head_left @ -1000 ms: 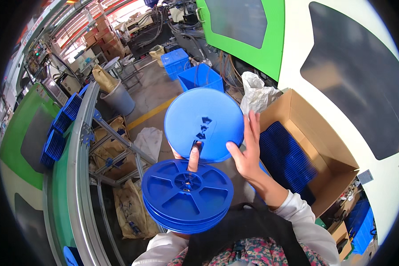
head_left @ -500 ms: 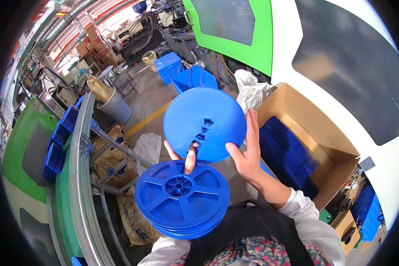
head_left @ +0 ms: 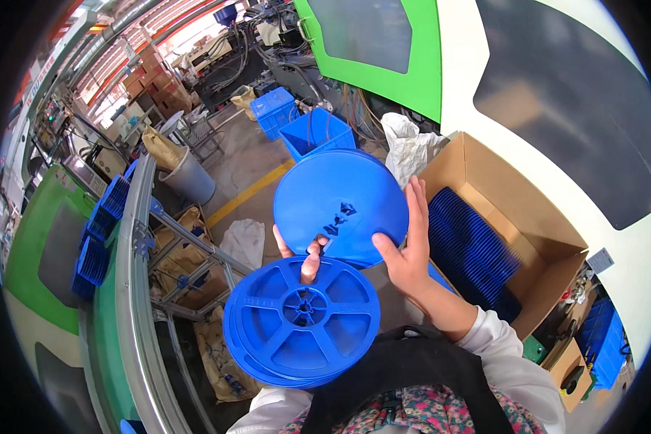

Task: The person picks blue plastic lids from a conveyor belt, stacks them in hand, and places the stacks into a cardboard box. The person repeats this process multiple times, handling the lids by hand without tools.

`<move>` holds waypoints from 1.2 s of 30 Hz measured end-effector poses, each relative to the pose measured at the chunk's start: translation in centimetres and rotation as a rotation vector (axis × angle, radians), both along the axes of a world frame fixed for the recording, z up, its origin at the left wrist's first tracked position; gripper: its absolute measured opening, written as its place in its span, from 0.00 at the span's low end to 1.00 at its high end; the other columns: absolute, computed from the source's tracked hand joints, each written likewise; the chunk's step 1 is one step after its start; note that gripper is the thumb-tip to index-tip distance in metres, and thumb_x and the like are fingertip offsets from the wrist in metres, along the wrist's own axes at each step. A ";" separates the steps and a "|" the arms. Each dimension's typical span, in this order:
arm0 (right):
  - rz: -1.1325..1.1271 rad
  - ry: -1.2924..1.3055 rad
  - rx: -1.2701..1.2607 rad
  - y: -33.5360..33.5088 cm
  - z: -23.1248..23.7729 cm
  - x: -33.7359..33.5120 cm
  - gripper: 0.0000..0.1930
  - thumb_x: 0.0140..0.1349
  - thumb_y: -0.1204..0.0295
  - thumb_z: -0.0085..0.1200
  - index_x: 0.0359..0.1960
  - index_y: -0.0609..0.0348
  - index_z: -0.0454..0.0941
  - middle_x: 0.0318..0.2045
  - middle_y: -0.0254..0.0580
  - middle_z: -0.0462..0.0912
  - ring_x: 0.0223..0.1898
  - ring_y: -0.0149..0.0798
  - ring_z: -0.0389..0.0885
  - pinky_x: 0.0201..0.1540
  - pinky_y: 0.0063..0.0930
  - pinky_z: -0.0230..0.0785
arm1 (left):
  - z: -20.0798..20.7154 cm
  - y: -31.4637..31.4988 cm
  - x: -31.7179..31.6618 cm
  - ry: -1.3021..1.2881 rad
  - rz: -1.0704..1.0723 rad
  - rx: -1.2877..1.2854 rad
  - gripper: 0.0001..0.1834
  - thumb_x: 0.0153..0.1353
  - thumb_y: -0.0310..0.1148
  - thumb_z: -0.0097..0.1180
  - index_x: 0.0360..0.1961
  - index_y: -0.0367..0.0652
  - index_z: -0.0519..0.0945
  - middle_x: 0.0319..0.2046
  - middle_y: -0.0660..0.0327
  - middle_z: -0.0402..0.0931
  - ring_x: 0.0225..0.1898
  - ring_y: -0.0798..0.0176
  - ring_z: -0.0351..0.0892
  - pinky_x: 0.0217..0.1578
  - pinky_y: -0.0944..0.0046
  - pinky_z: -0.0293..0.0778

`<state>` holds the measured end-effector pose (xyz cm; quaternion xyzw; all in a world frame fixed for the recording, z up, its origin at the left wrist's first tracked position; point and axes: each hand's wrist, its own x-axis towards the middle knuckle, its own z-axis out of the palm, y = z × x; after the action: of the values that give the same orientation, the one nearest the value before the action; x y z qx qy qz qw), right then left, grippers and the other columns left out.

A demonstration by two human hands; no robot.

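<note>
Before me is a smooth-faced blue plastic reel disc (head_left: 318, 195) with small cut-outs near its middle. My right hand (head_left: 412, 249) grips its right rim, thumb on the face and fingers along the edge. My left hand (head_left: 311, 264) is mostly hidden; a thumb or finger shows by the disc's lower cut-out, and another fingertip shows at its left rim. Closer to my body, a stack of spoked blue reel discs (head_left: 304, 354) rests above my left forearm, its top one showing a round hub. Edges of further discs show beneath it.
An open cardboard box (head_left: 513, 195) at right holds rows of blue discs (head_left: 470, 246). Along the left runs a metal-framed green conveyor (head_left: 108, 347) with blue discs (head_left: 94, 257) standing on it. Blue crates (head_left: 315, 130) and a grey bin (head_left: 189, 177) stand farther off.
The smooth disc has tilted and shifted slightly right and down, with my right hand along its rim. The spoked stack has spread, its top disc sliding slightly right.
</note>
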<state>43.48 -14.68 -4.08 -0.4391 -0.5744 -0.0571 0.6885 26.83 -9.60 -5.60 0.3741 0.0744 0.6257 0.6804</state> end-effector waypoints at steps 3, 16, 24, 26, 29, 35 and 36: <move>0.048 -0.433 0.345 -1.5 1.6 -1.5 0.28 0.55 0.63 0.61 0.61 0.33 0.71 0.66 0.42 0.67 0.71 0.59 0.54 0.69 0.64 0.39 | -0.4 0.3 -0.1 -0.039 -0.061 0.017 0.44 0.61 0.23 0.58 0.72 0.60 0.46 0.44 0.61 0.73 0.48 0.65 0.74 0.56 0.57 0.73; -0.011 0.067 -0.155 -1.4 0.1 -0.7 0.42 0.60 0.57 0.60 0.71 0.60 0.53 0.69 0.58 0.58 0.72 0.59 0.49 0.72 0.47 0.42 | -0.5 1.7 -0.5 -0.238 -0.503 -0.008 0.28 0.63 0.26 0.56 0.60 0.53 0.59 0.43 0.62 0.73 0.51 0.63 0.71 0.59 0.56 0.69; 0.011 0.014 -0.011 -2.9 -0.1 -0.2 0.36 0.67 0.53 0.48 0.72 0.57 0.54 0.72 0.56 0.50 0.74 0.58 0.42 0.72 0.50 0.35 | -0.2 1.1 -0.2 -0.295 -0.699 -0.106 0.18 0.64 0.29 0.55 0.53 0.49 0.67 0.43 0.62 0.73 0.52 0.61 0.70 0.61 0.55 0.66; -0.014 0.213 -0.206 -2.1 -0.6 0.3 0.39 0.65 0.57 0.53 0.71 0.64 0.52 0.73 0.55 0.46 0.75 0.53 0.39 0.73 0.43 0.38 | -0.6 1.3 0.5 -0.319 -0.748 -0.122 0.16 0.64 0.29 0.55 0.52 0.48 0.69 0.43 0.62 0.73 0.53 0.61 0.70 0.62 0.54 0.65; 0.032 0.257 -0.270 -1.9 -0.4 -0.4 0.37 0.63 0.59 0.56 0.70 0.60 0.55 0.72 0.54 0.50 0.74 0.54 0.43 0.73 0.45 0.40 | -0.3 1.0 0.2 -0.322 -0.773 -0.146 0.12 0.65 0.30 0.55 0.49 0.46 0.72 0.42 0.62 0.73 0.53 0.60 0.69 0.63 0.54 0.64; 0.315 -0.458 0.389 -3.8 0.6 -2.6 0.28 0.63 0.58 0.55 0.66 0.32 0.65 0.69 0.52 0.61 0.72 0.64 0.51 0.70 0.65 0.38 | -1.2 1.4 -0.1 -0.352 -0.817 -0.111 0.11 0.66 0.32 0.53 0.48 0.45 0.73 0.43 0.62 0.72 0.55 0.60 0.67 0.64 0.52 0.62; 0.342 -0.345 0.340 -3.9 0.4 -2.7 0.30 0.64 0.58 0.54 0.68 0.35 0.62 0.69 0.53 0.59 0.72 0.64 0.50 0.70 0.64 0.37 | -1.3 1.7 -0.3 -0.358 -0.825 -0.092 0.11 0.66 0.32 0.53 0.48 0.46 0.73 0.44 0.62 0.72 0.56 0.60 0.67 0.64 0.51 0.62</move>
<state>40.76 -18.57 -3.70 -0.1982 -0.7308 -0.1094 0.6439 26.49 -7.94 -6.90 0.2278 -0.1721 0.3532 0.8909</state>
